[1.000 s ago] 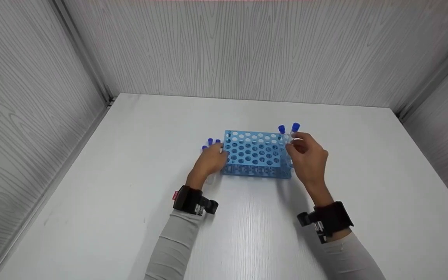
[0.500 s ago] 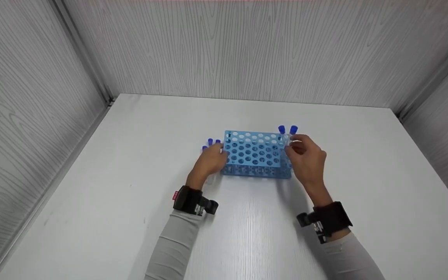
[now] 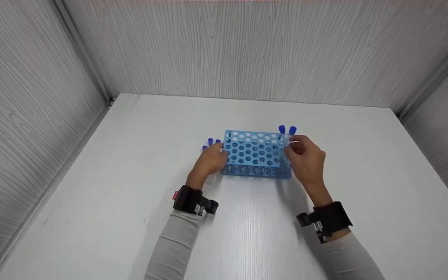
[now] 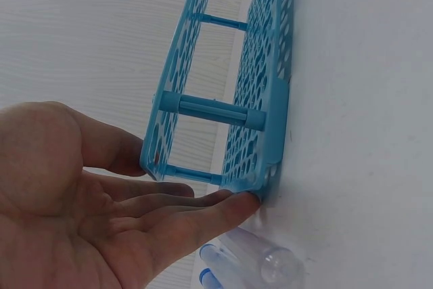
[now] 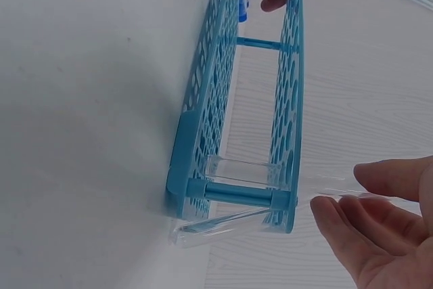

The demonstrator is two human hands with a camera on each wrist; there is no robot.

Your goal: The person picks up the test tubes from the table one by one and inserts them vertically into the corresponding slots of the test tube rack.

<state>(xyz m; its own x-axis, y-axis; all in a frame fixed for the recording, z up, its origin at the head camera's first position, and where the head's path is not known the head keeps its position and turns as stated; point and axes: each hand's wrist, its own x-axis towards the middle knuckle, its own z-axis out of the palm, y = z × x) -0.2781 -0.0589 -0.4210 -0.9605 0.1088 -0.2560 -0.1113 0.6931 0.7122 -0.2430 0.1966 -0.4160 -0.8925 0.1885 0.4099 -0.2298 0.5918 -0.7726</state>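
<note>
A blue test tube rack (image 3: pixel 252 165) with rows of round holes stands on the table. My left hand (image 3: pixel 209 159) holds its left end; in the left wrist view the thumb is at the upper plate's corner and the fingers reach across the end. At the right end, my right hand (image 3: pixel 309 161) pinches a clear test tube with a blue cap (image 3: pixel 293 130). Another blue-capped tube (image 3: pixel 282 129) stands just left of it. In the right wrist view, one tube (image 5: pixel 243 169) sits inside the rack, while a second tube (image 5: pixel 220 228) slants out past the end bar.
Several blue-capped test tubes (image 3: pixel 210 141) lie on the white table (image 3: pixel 161 124) at the rack's left, partly hidden by my left hand. The left wrist view shows a rounded tube end (image 4: pixel 281 265) close to the fingers. Wood-grain panels (image 3: pixel 247 50) enclose the table.
My right hand has shifted slightly left and down; the cap of its tube is lower and nearer the neighbouring cap. The left hand and rack stay in place.
</note>
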